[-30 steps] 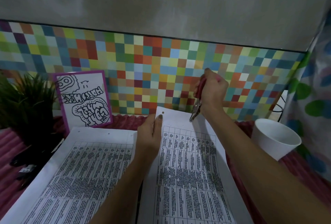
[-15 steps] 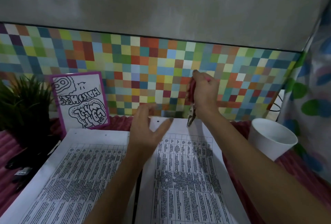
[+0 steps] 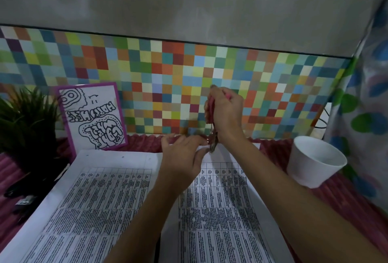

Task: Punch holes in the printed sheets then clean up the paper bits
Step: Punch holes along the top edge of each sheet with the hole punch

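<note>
Your right hand (image 3: 225,113): wrist cocked, fingers clamped round pink-handled metal hole punch (image 3: 213,138), nose down at 12 o'clock edge of right-hand white printed sheet (image 3: 220,210). Your left hand (image 3: 182,155): rests on same edge, just beside punch at its 9 o'clock, fingers loosely apart. Press paper flat, seat edge fully in punch, match hole spacing of left-hand punched sheet (image 3: 94,199), squeeze straight. White paper cup (image 3: 315,164) at 2 o'clock, likely for bits.

Matt paper sheets (image 3: 100,210), metal-nosed punch (image 3: 213,144)
</note>
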### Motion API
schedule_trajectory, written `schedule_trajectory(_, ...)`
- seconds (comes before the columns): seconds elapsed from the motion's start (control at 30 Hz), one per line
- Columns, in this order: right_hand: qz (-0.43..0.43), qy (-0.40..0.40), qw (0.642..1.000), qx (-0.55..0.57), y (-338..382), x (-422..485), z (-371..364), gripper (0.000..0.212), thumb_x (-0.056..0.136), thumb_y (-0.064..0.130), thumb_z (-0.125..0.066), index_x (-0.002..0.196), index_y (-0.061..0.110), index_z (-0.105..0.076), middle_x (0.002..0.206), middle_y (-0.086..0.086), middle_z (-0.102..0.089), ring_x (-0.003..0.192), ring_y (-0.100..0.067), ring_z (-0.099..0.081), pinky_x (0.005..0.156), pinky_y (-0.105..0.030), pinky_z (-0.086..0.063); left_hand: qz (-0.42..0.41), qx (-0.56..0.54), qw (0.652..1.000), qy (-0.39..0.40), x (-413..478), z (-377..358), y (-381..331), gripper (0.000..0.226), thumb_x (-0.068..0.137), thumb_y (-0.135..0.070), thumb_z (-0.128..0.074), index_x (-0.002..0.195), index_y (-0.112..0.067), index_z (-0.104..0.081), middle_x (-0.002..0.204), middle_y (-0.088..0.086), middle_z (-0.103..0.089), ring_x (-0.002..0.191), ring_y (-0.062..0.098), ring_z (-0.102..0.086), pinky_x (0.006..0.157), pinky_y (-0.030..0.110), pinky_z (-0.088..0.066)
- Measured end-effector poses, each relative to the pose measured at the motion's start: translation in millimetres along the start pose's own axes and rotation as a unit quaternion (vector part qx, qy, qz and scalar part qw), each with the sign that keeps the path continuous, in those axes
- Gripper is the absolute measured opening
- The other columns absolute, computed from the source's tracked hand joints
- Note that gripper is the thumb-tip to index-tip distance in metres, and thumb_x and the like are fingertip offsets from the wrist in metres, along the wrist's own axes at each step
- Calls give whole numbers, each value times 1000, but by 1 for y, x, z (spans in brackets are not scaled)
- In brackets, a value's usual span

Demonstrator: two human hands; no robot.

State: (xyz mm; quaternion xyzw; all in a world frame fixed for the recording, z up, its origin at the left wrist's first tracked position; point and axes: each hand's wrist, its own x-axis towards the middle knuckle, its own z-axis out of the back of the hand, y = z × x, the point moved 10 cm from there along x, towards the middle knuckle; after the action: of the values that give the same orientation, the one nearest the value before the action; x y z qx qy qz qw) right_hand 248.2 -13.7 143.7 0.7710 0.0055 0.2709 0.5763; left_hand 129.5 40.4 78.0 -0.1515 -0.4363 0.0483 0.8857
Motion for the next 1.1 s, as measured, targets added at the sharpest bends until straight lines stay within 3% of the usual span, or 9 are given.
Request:
schedule_trajectory(0.1,-35,3,999,27,-4,-3,1,26,94,9,-52,70,2,-58,57,-16,-51,43,-21,-43,43,-26,-37,5,-20,1000,-10,0,2,2,17,94,-36,-50,91,-28,-65,86,-16,-67,80,7,-61,83,25,-16)
schedule_trajectory(0.2,-69,30,996,40,-6,-4,-1,16,93,7,-52,84,0,-63,59,-14,-55,44,-22,-48,44,-25,-41,4,-29,999,-15,0,3,3,11,92,-31,-54,90,-26,-64,87,-15,-68,80,7,-59,80,26,-15)
schedule_trajectory(0.37,-70,41,997,-19,-9,4,11,19,97,10,-51,106,-2,-64,67,-14,-60,50,-22,-54,50,-28,-49,23,-31,999,8,-2,-3,16,7,92,-28,-59,92,-27,-65,91,-16,-68,84,5,-59,80,26,-16)
schedule_trajectory(0.47,-66,36,996,-39,-7,11,27,19,98,12,-51,103,0,-65,66,-12,-62,51,-21,-55,54,-31,-49,48,-51,998,11,-2,-3,28,11,93,-32,-55,93,-29,-66,94,-19,-67,87,-1,-56,81,25,-15)
schedule_trajectory(0.63,-52,2,998,-40,0,16,53,24,97,11,-50,79,7,-65,59,-9,-60,48,-22,-53,49,-30,-44,48,-66,997,14,0,-7,32,14,91,-37,-56,93,-29,-68,95,-20,-67,86,-3,-53,80,25,-15)
schedule_trajectory(0.83,-28,-6,999,-32,1,17,60,29,98,15,-49,75,8,-65,61,-10,-61,47,-23,-52,49,-30,-43,50,-77,996,21,-2,-10,36,18,91,-39,-55,96,-29,-69,98,-24,-63,93,-21,-42,79,23,-13)
schedule_trajectory(1.0,-3,5,1000,-29,6,16,55,31,99,17,-49,76,5,-64,61,-11,-59,49,-24,-51,48,-29,-45,56,-76,995,19,-1,-10,40,18,90,-40,-55,95,-30,-69,97,-25,-63,93,-20,-43,79,23,-14)
schedule_trajectory(1.1,-3,9,1000,-18,8,16,54,30,99,16,-49,77,3,-64,61,-11,-59,48,-23,-50,46,-28,-44,60,-71,996,18,0,-9,40,20,90,-40,-55,96,-29,-70,98,-25,-63,88,-9,-50,79,23,-14)
